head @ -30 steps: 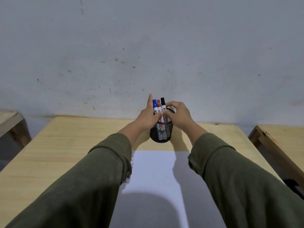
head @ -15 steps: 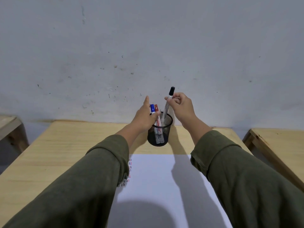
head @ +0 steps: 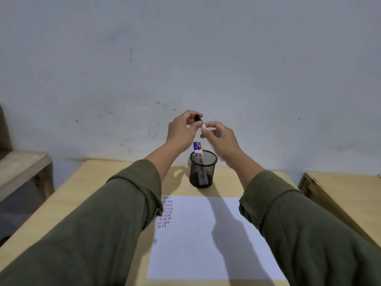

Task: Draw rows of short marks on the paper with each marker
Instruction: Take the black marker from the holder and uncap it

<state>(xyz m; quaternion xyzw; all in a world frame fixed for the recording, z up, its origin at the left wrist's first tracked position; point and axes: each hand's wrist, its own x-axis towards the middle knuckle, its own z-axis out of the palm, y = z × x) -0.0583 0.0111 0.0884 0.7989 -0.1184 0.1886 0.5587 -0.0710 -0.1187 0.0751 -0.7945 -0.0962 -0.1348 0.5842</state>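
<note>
Both hands are raised above a black mesh pen cup (head: 203, 172) at the far side of the table. My right hand (head: 221, 139) holds the white barrel of a black marker (head: 203, 125). My left hand (head: 181, 130) pinches that marker's black cap end. A blue marker (head: 195, 148) and a red marker (head: 199, 149) stand upright in the cup. A white sheet of paper (head: 206, 238) lies in front of the cup. Several rows of short red, blue and black marks (head: 166, 211) fill its upper left corner, partly hidden by my left sleeve.
The paper rests on a light wooden table (head: 92, 193). Another wooden table (head: 346, 195) stands close at the right, and a wooden bench (head: 22, 170) at the left. A grey wall rises right behind the table.
My right hand has lifted the black marker fully out of the cup. My left hand has let go of the cup and risen onto the marker's cap.
</note>
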